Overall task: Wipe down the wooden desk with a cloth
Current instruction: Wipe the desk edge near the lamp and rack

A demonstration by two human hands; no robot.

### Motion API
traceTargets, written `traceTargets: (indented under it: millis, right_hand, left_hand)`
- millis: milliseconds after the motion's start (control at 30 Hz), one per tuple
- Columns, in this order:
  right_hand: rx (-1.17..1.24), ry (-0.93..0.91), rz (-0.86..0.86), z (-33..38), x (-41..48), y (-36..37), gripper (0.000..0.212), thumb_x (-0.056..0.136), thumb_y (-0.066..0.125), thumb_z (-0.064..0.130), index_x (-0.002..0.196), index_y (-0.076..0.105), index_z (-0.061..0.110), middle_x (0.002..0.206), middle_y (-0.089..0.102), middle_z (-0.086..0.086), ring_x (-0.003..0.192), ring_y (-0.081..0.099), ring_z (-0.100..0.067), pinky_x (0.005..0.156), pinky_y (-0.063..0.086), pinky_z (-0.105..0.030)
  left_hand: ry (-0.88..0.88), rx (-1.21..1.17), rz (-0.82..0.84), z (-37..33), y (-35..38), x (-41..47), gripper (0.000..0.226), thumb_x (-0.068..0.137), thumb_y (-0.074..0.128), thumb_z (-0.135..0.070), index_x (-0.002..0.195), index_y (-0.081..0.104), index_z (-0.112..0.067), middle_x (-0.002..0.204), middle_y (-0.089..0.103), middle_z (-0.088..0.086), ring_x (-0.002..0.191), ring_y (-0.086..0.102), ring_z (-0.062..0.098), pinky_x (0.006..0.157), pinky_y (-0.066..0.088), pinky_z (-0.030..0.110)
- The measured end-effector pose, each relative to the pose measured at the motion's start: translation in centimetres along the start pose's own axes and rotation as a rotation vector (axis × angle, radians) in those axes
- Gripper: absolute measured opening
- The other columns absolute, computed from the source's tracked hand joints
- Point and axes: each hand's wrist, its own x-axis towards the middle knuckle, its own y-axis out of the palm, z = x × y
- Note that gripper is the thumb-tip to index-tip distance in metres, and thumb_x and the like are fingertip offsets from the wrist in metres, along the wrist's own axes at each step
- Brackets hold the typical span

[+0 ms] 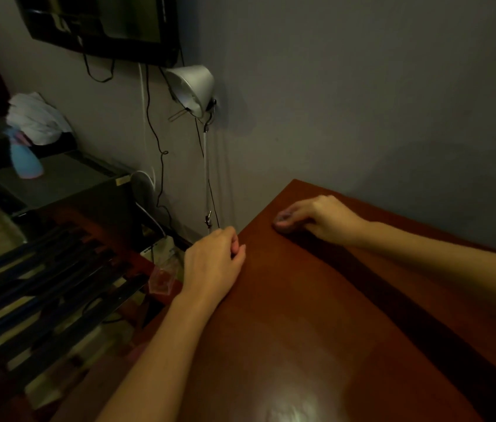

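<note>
At the counter's far end, your right hand curls its fingers over a small dark wad, probably the cloth. Your left hand rests loosely curled and empty at the left edge. Wiping seems under way; next, sweep the wad nearward.

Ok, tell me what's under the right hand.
Under the right hand, a small dark bit shows at its fingertips on the desk; the hand covers the rest.
</note>
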Motion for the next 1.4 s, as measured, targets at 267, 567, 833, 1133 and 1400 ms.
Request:
traceTargets:
  millis: [267, 567, 833, 1133, 1400]
  right_hand:
    - [-0.079, 0.177, -0.1, -0.6, 3.4, 1.1, 0.047, 0.082, 0.054, -0.007, 0.108, 0.072, 0.028, 0.121, 0.065, 0.007, 0.11, 0.062, -0.011, 0.079, 0.044, -0.016]
    - [-0.086, 0.171, -0.031, -2.7, 2.8, -0.2, 0.043, 0.085, 0.054, -0.005, 0.109, 0.072, 0.026, 0.121, 0.065, 0.007, 0.108, 0.062, -0.014, 0.076, 0.048, -0.018]
    - [-0.018, -0.065, 0.112, -0.7, -0.1, -1.7, 0.04, 0.086, 0.061, 0.0, 0.112, 0.07, 0.029, 0.124, 0.062, 0.011, 0.112, 0.057, -0.002, 0.09, 0.048, -0.02]
    - [0.073, -0.113, 0.076, 2.8, -0.1, -0.2, 0.041, 0.084, 0.059, -0.003, 0.11, 0.071, 0.027, 0.123, 0.063, 0.01, 0.115, 0.055, 0.001, 0.09, 0.038, -0.006]
    - [-0.03, 0.083, -0.098, 3.3, 3.0, 1.5, 0.046, 0.084, 0.053, -0.006, 0.11, 0.071, 0.028, 0.122, 0.064, 0.008, 0.114, 0.058, -0.009, 0.085, 0.038, -0.014]
  left_hand:
    - [-0.004, -0.016, 0.022, 0.2, 0.0, 0.2, 0.02, 0.092, 0.053, -0.036, 0.078, 0.05, -0.023, 0.072, 0.052, -0.007, 0.069, 0.054, 0.011, 0.06, 0.046, 0.029]
    - [0.003, -0.016, 0.023, 0.1, 0.1, 0.1, 0.02, 0.092, 0.053, -0.036, 0.077, 0.05, -0.024, 0.072, 0.053, -0.007, 0.07, 0.056, 0.012, 0.065, 0.05, 0.033]
    - [0.011, -0.003, 0.019, 0.1, 0.1, 0.2, 0.02, 0.093, 0.052, -0.036, 0.077, 0.05, -0.023, 0.074, 0.052, -0.008, 0.071, 0.055, 0.012, 0.062, 0.045, 0.029]
    - [0.014, 0.001, 0.014, 0.4, 0.2, 0.2, 0.02, 0.091, 0.053, -0.038, 0.077, 0.05, -0.024, 0.072, 0.052, -0.008, 0.07, 0.054, 0.011, 0.063, 0.048, 0.031]
    - [-0.029, -0.033, 0.027, 0.1, -0.1, 0.2, 0.018, 0.091, 0.054, -0.035, 0.078, 0.051, -0.023, 0.075, 0.055, -0.007, 0.072, 0.055, 0.014, 0.064, 0.046, 0.032]
